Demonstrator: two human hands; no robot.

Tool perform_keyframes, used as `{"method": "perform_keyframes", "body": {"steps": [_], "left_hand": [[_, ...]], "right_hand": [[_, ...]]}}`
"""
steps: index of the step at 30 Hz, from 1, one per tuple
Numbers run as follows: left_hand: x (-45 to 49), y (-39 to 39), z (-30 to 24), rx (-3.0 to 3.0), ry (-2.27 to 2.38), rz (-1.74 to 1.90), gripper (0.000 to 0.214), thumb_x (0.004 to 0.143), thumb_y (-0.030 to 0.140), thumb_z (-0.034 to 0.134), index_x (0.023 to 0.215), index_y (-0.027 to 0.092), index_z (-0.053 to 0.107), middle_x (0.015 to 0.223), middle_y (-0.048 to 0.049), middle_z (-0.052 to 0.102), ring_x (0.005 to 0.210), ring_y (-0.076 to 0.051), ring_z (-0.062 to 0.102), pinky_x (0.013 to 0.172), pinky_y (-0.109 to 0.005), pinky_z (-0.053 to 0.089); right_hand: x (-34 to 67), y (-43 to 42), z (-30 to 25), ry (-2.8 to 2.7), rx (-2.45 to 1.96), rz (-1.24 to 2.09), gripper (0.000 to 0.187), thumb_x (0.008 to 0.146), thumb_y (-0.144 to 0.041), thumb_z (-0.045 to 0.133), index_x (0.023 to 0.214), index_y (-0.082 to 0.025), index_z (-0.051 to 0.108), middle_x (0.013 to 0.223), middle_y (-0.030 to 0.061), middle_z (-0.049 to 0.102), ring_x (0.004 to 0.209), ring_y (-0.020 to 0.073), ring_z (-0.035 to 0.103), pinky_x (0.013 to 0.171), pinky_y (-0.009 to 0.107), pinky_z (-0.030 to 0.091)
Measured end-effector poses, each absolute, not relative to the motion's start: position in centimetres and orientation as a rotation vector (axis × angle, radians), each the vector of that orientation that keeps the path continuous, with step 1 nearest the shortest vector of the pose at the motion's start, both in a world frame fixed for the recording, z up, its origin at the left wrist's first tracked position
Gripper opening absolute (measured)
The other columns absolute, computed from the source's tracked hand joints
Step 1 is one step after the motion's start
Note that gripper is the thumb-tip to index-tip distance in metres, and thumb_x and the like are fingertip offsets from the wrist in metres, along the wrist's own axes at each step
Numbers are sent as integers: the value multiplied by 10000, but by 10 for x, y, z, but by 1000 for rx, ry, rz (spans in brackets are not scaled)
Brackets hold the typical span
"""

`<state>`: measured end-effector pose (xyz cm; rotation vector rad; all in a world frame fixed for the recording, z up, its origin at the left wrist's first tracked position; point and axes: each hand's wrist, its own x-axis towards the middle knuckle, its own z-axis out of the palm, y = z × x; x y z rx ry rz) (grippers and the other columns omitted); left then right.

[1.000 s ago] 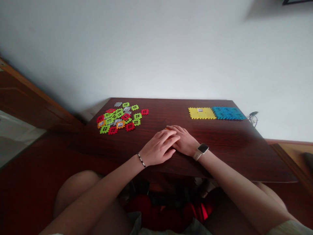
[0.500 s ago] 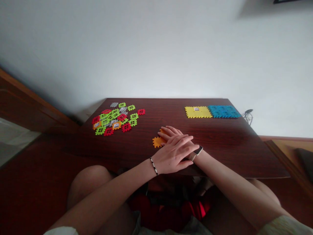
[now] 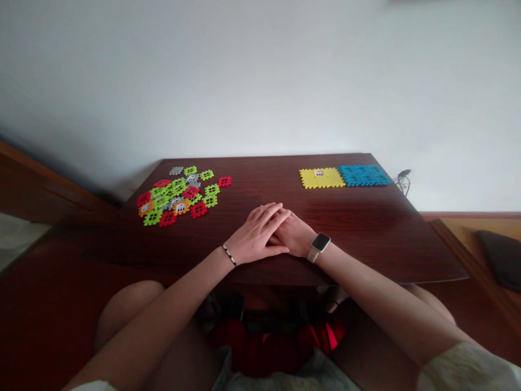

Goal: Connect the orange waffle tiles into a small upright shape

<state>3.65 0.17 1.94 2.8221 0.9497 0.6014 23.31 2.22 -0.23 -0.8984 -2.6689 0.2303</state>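
My left hand (image 3: 255, 237), with a black-and-white beaded bracelet at its wrist, lies across the top of my right hand. Its fingers are stretched out and lie flat over the other hand's back and fingers. Underneath, my right hand (image 3: 296, 234) rests palm down near the table's front edge, a watch (image 3: 321, 243) with a pale strap on its wrist. Most of its fingers are covered; the little that shows looks flat. No orange piece is visible around the hands, and what lies under them is hidden.
On the dark wooden table (image 3: 260, 179), several green, red, grey and orange notched window pieces (image 3: 173, 196) are heaped at the left. At the back right, a yellow notched panel (image 3: 321, 178) with a small white window adjoins a blue panel (image 3: 362, 175). A wall stands behind.
My hands have shifted left, with the right drawn further under the left. The orange notched pieces seen by my right fingers are now out of sight. The view has shifted slightly.
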Motion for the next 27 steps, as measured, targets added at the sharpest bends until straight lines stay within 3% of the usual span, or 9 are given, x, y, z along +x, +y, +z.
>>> {"method": "perform_keyframes", "body": {"steps": [5,10,12,20,27], "left_hand": [[28,0,15,2769,980,642,1013,955,578,765,1719,226,200,1709,-223,361,1604,-394,359,1298,-609,364],[41,-19,21,2823,868,593,852,1010,524,705,1699,244,291,1719,-178,371,1624,-376,321,1334,-607,302],[47,-24,23,2823,851,614,791,1032,509,673,1684,223,327,1717,-185,375,1622,-369,325,1337,-597,300],[58,-29,19,2809,684,735,586,1072,441,617,1598,229,469,1657,-162,475,1593,-326,378,1325,-556,344],[68,-36,25,2840,676,718,580,1078,457,605,1615,281,473,1657,-150,457,1580,-330,396,1317,-579,333]], "right_hand": [[231,22,1,-2671,-945,173,509,1087,-413,541,1518,-150,609,1646,207,514,1565,377,421,1258,587,404],[233,22,-8,-2745,-740,91,592,1063,-346,596,1629,-202,493,1701,120,471,1657,349,255,1369,585,190],[233,23,-13,-2750,-741,75,601,1057,-360,608,1636,-255,483,1705,71,474,1664,326,241,1382,570,156],[239,22,-17,-2691,-1012,121,648,1056,-495,584,1663,-321,438,1799,45,293,1671,294,208,1341,516,261],[236,19,-17,-2678,-1049,202,668,1036,-513,591,1664,-335,449,1819,29,222,1683,304,163,1355,524,205]]}}
